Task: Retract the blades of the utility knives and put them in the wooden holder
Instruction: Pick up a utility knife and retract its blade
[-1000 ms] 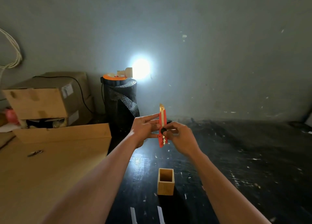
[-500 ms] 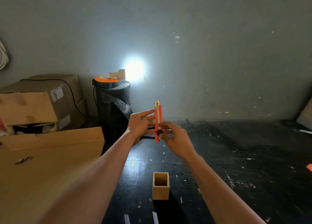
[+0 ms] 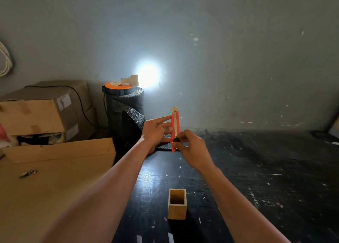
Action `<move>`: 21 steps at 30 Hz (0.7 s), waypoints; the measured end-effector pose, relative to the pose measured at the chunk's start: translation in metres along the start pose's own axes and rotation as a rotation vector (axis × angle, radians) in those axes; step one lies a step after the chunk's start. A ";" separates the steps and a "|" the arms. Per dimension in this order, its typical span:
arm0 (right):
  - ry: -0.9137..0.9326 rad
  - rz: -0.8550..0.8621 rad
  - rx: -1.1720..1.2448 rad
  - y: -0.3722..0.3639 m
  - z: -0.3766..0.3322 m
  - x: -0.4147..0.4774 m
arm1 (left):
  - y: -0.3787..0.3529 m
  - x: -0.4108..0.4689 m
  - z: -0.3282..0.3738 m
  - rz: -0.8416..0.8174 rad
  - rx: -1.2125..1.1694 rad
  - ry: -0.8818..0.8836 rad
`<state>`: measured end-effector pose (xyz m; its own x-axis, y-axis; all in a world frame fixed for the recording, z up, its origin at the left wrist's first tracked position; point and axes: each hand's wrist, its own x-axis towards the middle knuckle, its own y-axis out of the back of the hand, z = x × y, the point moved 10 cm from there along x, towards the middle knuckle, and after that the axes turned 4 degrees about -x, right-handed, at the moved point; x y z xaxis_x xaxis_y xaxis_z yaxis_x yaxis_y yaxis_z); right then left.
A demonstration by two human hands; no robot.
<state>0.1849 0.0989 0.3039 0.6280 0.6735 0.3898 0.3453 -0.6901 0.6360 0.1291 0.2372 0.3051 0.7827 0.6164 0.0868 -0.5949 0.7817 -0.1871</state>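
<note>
Knife upright between two hands, holder below

Knife [image 3: 175, 129]: one only in view, red with a brass-coloured strip and tip, held upright in the air above the dark desk [image 3: 256, 178]. No blade shows past its top end. One wooden holder [image 3: 177, 204] stands on the desk nearer the camera, almost straight below the knife and well apart from it, its square mouth open upward with nothing visible inside.

Two hands are on the knife. The left hand [image 3: 156, 131] lies against its left side, fingers stretched out flat along the red body. The right hand [image 3: 191, 149] pinches the lower part from the right, thumb and forefinger closed on the small black knob near the bottom end.

On the left lie two stacked cardboard boxes [image 3: 42, 110], a flat cardboard sheet [image 3: 55, 178] with one small metal piece [image 3: 27, 173] on it, and one dark roll [image 3: 124, 114] topped by an orange disc [image 3: 118, 84]. One bright light spot [image 3: 147, 76] glares on the wall behind.
</note>
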 end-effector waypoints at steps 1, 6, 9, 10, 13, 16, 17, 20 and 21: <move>0.003 0.003 0.008 -0.001 0.000 0.001 | 0.000 0.001 0.001 0.002 -0.002 -0.001; 0.017 0.002 -0.009 -0.004 0.001 0.003 | 0.003 0.006 0.002 0.015 0.010 -0.003; -0.012 0.025 0.019 -0.001 0.004 0.005 | 0.001 0.006 0.000 0.010 0.012 -0.006; -0.006 0.024 0.023 -0.002 0.004 0.004 | 0.001 0.006 -0.001 0.011 0.012 -0.009; 0.023 -0.004 0.032 -0.004 0.003 0.002 | 0.002 0.006 -0.002 0.016 0.002 -0.008; 0.003 -0.005 0.029 -0.006 0.008 0.002 | 0.001 0.004 -0.005 0.013 -0.006 0.003; -0.010 0.002 0.029 -0.006 0.010 0.002 | 0.000 0.003 -0.008 0.009 -0.007 0.006; -0.034 0.010 0.012 -0.008 0.017 -0.001 | 0.000 0.001 -0.016 0.007 -0.010 0.010; -0.035 0.008 0.004 -0.009 0.018 -0.002 | 0.000 0.000 -0.018 0.010 -0.010 0.013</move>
<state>0.1935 0.0991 0.2854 0.6545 0.6587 0.3711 0.3436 -0.6963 0.6301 0.1322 0.2357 0.2869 0.7788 0.6231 0.0723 -0.6012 0.7743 -0.1974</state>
